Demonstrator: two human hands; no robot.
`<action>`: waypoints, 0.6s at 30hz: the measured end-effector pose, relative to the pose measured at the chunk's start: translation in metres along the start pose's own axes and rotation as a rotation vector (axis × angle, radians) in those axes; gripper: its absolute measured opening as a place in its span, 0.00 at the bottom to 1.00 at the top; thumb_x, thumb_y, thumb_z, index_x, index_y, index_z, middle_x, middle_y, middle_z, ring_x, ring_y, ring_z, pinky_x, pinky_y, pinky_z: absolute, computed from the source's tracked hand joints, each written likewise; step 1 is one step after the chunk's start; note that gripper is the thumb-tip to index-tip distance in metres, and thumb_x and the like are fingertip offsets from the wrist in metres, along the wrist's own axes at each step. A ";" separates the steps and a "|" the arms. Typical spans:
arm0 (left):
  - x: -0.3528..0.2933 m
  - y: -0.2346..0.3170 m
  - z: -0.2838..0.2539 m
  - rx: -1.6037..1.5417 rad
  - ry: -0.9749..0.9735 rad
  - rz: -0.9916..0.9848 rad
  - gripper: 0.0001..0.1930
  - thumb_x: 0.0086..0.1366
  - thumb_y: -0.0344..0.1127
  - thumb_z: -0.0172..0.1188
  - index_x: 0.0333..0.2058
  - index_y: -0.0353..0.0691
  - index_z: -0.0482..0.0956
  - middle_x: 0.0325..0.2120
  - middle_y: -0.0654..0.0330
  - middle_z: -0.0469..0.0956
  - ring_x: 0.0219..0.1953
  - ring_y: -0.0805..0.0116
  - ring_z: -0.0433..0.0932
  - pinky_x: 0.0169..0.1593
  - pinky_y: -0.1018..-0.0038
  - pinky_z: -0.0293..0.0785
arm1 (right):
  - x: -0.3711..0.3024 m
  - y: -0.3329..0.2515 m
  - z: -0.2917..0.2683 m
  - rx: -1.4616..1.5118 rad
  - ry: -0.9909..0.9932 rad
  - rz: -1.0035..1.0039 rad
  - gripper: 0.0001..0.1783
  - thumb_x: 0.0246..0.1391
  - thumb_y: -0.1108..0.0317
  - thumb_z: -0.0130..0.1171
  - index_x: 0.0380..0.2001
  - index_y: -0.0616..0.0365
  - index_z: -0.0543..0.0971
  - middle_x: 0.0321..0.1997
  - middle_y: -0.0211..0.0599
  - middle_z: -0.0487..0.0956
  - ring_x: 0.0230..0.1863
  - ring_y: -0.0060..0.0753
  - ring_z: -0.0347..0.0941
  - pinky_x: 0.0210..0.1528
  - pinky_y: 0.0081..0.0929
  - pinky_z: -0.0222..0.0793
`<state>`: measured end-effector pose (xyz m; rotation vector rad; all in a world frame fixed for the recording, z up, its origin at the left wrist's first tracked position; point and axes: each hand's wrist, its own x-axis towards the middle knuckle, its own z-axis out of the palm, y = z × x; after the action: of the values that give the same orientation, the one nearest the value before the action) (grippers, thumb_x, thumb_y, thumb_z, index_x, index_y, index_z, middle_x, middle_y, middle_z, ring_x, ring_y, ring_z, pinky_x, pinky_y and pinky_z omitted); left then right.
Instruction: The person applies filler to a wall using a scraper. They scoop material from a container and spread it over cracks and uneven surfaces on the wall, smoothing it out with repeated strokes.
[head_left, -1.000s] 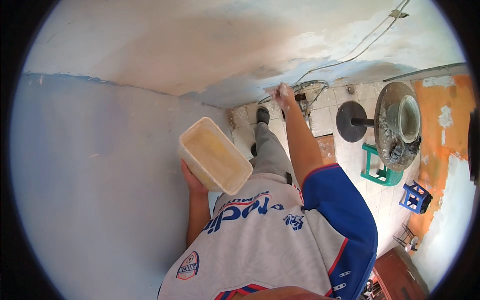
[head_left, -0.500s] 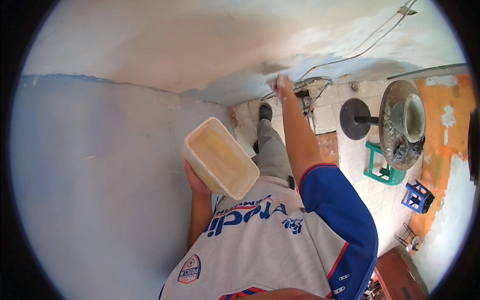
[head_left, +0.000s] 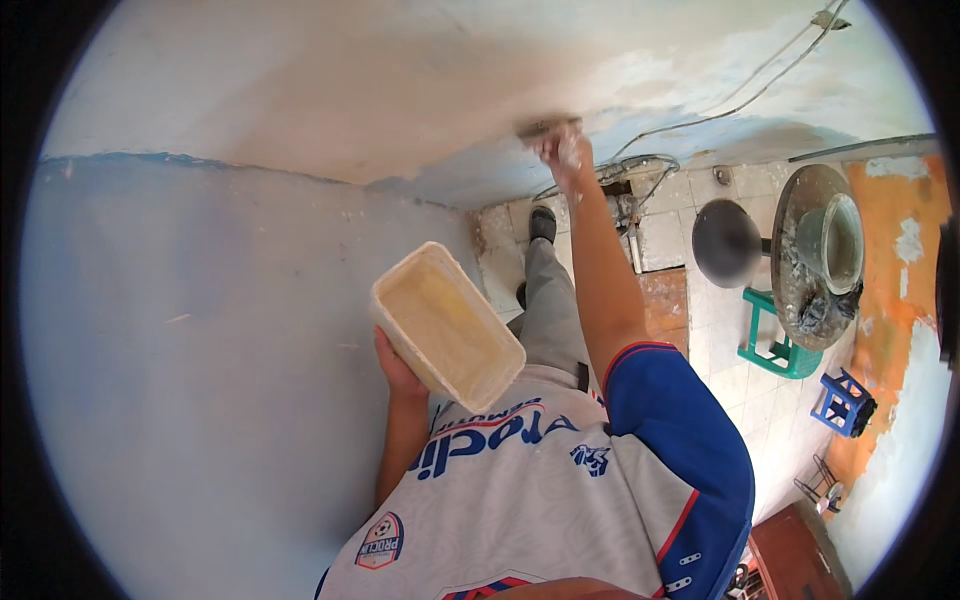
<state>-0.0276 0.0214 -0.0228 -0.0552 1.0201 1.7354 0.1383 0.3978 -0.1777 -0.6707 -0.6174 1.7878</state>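
Observation:
My left hand (head_left: 396,366) grips from below a rectangular white plastic tub (head_left: 446,326) with pale cream paste inside, held at chest height. My right arm stretches forward, and my right hand (head_left: 566,156), smeared with white, presses a flat scraper blade (head_left: 545,127) against the wall (head_left: 330,90). The wall is patchy cream and white up there, and pale blue (head_left: 200,330) on my left. My grey-trousered leg and dark shoe (head_left: 541,224) show far below.
Below lies a tiled floor (head_left: 665,235) with loose cables (head_left: 640,165) by the wall. On the right are a green stool (head_left: 775,347), a blue stool (head_left: 845,402), a dirty round pan with a bucket (head_left: 818,255) and an orange wall (head_left: 890,300).
My right hand has slid the scraper a little farther along the wall, away from me. The tub has shifted slightly towards my chest.

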 end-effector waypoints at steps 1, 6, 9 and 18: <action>-0.003 -0.002 -0.002 -0.014 0.000 -0.001 0.34 0.75 0.61 0.34 0.68 0.43 0.62 0.64 0.55 0.69 0.62 0.54 0.71 0.64 0.58 0.69 | -0.004 -0.037 0.043 0.023 0.062 0.084 0.19 0.68 0.55 0.54 0.28 0.59 0.70 0.22 0.37 0.73 0.25 0.32 0.71 0.26 0.26 0.64; -0.008 -0.009 -0.006 -0.059 0.032 0.009 0.34 0.76 0.60 0.34 0.68 0.42 0.60 0.65 0.54 0.67 0.65 0.54 0.68 0.66 0.58 0.67 | -0.084 -0.058 0.030 -0.156 0.118 0.197 0.18 0.68 0.55 0.52 0.29 0.57 0.72 0.20 0.36 0.72 0.23 0.30 0.70 0.24 0.26 0.64; -0.008 -0.007 -0.003 -0.031 -0.010 -0.021 0.34 0.76 0.60 0.34 0.68 0.42 0.61 0.65 0.54 0.67 0.64 0.55 0.69 0.66 0.59 0.67 | -0.071 0.011 -0.037 -0.213 0.371 0.375 0.19 0.69 0.54 0.51 0.29 0.56 0.73 0.20 0.35 0.71 0.24 0.31 0.69 0.26 0.27 0.65; -0.002 -0.010 -0.006 -0.004 0.026 -0.043 0.34 0.75 0.61 0.36 0.67 0.42 0.62 0.64 0.54 0.68 0.64 0.55 0.69 0.66 0.60 0.67 | -0.060 -0.049 0.043 -0.018 -0.179 -0.153 0.22 0.70 0.52 0.50 0.29 0.58 0.72 0.23 0.39 0.75 0.26 0.34 0.70 0.29 0.30 0.67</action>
<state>-0.0210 0.0164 -0.0316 -0.1017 1.0275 1.7021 0.1569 0.3507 -0.1045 -0.4651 -0.7850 1.7116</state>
